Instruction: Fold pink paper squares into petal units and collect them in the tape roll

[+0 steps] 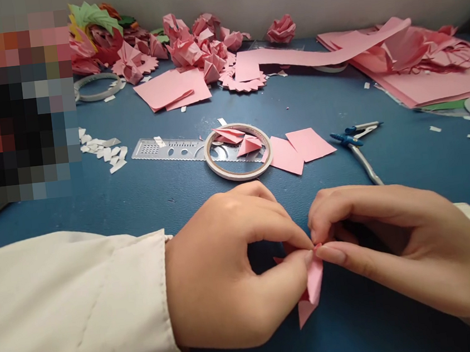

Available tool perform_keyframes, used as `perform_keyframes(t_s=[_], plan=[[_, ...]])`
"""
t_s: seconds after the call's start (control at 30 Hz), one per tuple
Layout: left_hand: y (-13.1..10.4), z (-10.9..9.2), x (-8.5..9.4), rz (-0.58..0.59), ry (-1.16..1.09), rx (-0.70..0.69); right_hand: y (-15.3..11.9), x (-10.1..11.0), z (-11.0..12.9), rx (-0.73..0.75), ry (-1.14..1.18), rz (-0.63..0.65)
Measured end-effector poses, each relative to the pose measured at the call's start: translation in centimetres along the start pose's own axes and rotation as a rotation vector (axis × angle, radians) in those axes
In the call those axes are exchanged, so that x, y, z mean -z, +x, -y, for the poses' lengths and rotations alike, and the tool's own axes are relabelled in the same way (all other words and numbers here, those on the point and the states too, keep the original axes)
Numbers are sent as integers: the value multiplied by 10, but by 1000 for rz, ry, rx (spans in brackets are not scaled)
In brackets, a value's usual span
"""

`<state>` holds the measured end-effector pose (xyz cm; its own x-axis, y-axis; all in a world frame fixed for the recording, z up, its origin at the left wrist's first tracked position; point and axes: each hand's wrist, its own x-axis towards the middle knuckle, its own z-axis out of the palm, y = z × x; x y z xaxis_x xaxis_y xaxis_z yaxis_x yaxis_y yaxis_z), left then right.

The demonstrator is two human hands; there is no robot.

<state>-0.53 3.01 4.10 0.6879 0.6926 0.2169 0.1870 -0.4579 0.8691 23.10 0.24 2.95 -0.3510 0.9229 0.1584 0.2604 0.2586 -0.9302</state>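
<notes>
Between my two hands is a small folded piece of pink paper [315, 282], its lower point hanging free above the blue table. My left hand [232, 271] is closed, pinching the paper's top edge between thumb and forefinger. Right beside that pinch, my right hand [398, 248] also grips the top edge with thumb and forefinger. Part of the paper is hidden behind my left fingers. Just beyond my hands lies a roll of tape [213, 170], with small folded pink pieces [250, 144] inside its ring. Two pink paper squares [310, 143] lie beside the roll.
A clear plastic ruler [173, 150] lies partly under the tape roll. A drawing compass [361, 154] rests behind my right hand. White paper scraps [106, 151] are scattered at left. Folded pink paper shapes [192, 51] are heaped at the back; pink sheets [427, 86] lie at right.
</notes>
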Motion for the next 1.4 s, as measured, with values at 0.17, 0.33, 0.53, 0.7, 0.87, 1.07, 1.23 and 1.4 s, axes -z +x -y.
perform_keyframes(t_s=[0.17, 0.33, 0.53, 0.7, 0.87, 1.07, 1.23, 1.4], plan=[[-1, -1, -2, -6, 14, -10, 1, 0, 3, -68, -25, 20], [-2, 2, -4, -15, 30, -35, 1, 3, 4, -58, -31, 24], [1, -1, -3, -12, 29, -58, -6, 6, -6, -6, -102, 20], [0, 0, -4, -30, 52, -67, -6, 7, -14, 191, -159, 100], [0, 3, -5, -46, 61, -80, -3, 13, -17, 241, -179, 170], [-2, 3, -4, -36, 40, -55, -9, 10, -17, 203, -194, 136], [-2, 2, -3, -19, 32, -46, -10, 8, -15, 191, -183, 135], [-1, 1, -2, -16, 79, -51, -5, 10, -12, 185, -181, 86]])
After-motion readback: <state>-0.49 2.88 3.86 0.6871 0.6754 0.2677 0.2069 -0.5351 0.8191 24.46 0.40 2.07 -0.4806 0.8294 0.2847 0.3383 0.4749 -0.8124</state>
